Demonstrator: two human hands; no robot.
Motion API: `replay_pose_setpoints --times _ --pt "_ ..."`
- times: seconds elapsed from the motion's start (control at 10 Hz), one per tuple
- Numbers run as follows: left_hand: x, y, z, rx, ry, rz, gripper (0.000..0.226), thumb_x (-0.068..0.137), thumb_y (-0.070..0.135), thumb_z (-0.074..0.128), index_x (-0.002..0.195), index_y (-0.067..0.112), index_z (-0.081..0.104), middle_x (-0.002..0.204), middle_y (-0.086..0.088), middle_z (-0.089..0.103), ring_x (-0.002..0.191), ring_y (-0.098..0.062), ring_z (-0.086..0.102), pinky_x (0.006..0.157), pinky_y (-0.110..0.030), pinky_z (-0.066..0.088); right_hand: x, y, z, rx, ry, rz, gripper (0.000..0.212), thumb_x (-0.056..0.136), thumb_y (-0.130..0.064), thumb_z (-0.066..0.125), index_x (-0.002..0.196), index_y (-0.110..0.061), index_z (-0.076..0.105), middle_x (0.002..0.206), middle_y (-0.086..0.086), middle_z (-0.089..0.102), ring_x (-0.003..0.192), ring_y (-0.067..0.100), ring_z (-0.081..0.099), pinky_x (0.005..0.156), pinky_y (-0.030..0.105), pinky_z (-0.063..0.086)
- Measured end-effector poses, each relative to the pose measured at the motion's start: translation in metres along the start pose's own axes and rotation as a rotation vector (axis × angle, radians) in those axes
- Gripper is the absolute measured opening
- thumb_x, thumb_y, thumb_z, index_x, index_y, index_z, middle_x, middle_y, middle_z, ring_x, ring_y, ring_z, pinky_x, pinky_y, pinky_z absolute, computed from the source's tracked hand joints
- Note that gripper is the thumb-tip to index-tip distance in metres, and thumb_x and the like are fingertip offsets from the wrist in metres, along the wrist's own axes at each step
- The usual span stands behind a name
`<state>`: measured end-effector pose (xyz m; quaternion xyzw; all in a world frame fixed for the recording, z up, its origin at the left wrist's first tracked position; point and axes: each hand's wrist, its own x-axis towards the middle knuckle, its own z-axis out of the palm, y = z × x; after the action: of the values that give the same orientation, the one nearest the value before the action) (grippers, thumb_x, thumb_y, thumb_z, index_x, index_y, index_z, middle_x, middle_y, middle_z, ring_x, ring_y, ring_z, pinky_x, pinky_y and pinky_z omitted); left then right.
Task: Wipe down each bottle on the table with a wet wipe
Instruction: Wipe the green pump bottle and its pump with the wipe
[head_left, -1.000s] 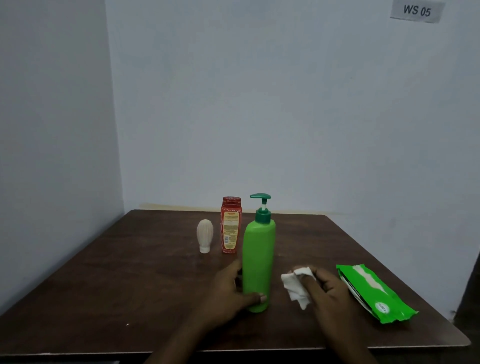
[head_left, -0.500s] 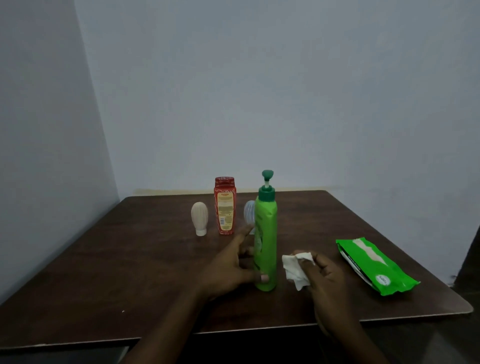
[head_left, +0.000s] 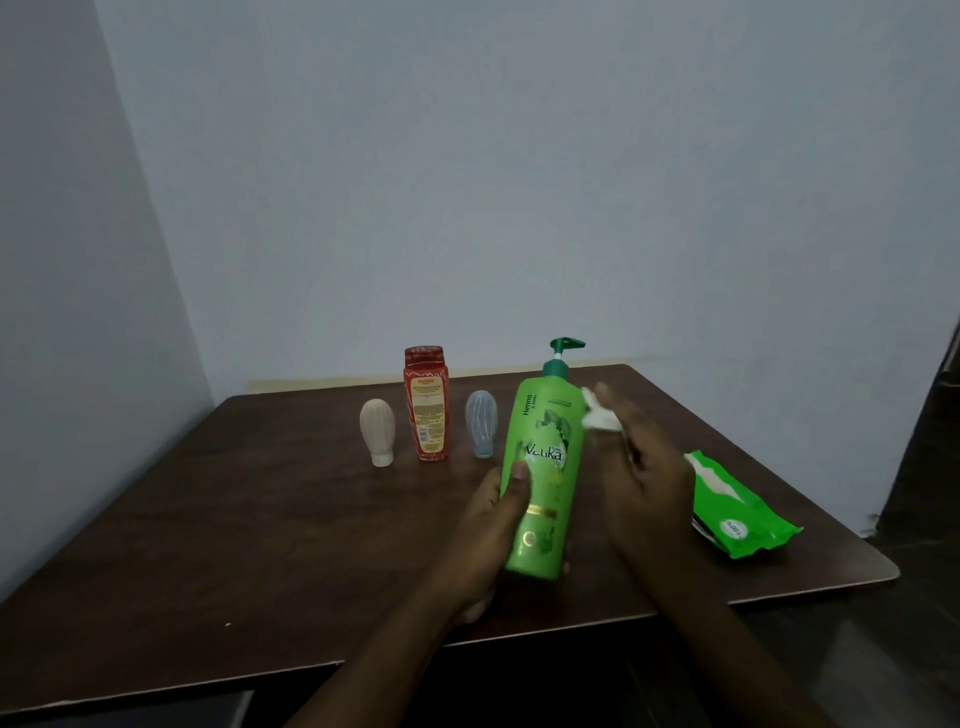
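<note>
Green plastic filled your grip: you had the green pump bottle (head_left: 543, 467) in your left hand (head_left: 491, 530), thumb laid across the front label and fingers curled round behind it. It was tilted a little, pump leaning right, over the front middle of the table (head_left: 260, 545). It looked raised off the wood, though the base was hard to read.

Your right hand (head_left: 649, 478) pinched a crumpled white wet wipe (head_left: 602, 418) in its fingertips, up against or just beside the bottle's upper right shoulder; blur hid the exact contact.

I judged you were wiping this bottle, with most of its body not yet covered. The cream bottle (head_left: 377, 431), red bottle (head_left: 427, 405) and grey-blue bottle (head_left: 481, 423) stood upright in a row further back, well apart from your hands. Nothing showed whether they had been wiped. The green wet-wipe pack (head_left: 737, 509) lay just right of your right hand.
</note>
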<state>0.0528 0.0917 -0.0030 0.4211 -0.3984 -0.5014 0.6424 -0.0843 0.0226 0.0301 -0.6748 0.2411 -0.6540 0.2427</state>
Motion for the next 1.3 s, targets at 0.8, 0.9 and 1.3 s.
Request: replay_pose_setpoints --times 0.8,0.9,1.3 --pt "-0.009 0.025 0.014 -0.239 -0.066 0.083 0.062 0.095 0.057 0.046 0.132 0.011 0.064 0.120 -0.022 0.070 0.094 -0.032 0.071 0.086 -0.045 0.058 -0.045 -0.008 -0.015 -0.157 -0.544 -0.434 0.043 0.093 -0.003 0.053 0.136 -0.008 0.057 0.146 0.009 0.051 0.140 0.024 0.043 0.116 0.043 0.033" --pt "-0.001 0.028 0.006 -0.091 0.019 0.114 0.035 0.095 0.034 0.061 0.123 0.014 0.067 0.111 -0.020 0.072 0.086 -0.030 0.070 0.077 -0.041 0.058 -0.069 -0.008 -0.026 -0.010 -0.599 -0.397 0.031 0.095 -0.013 0.062 0.123 -0.024 0.069 0.130 -0.004 0.066 0.122 0.017 0.061 0.106 0.027 0.044" --pt "0.079 0.013 -0.024 0.403 0.067 0.119 0.049 0.091 0.009 0.071 0.133 0.029 0.056 0.126 0.003 0.071 0.119 -0.015 0.066 0.093 -0.032 0.059 -0.017 0.065 -0.037 -0.256 -0.495 0.362 0.064 0.055 -0.089 0.050 0.070 -0.030 0.070 0.073 -0.012 0.071 0.066 0.004 0.064 0.062 0.021 0.053"
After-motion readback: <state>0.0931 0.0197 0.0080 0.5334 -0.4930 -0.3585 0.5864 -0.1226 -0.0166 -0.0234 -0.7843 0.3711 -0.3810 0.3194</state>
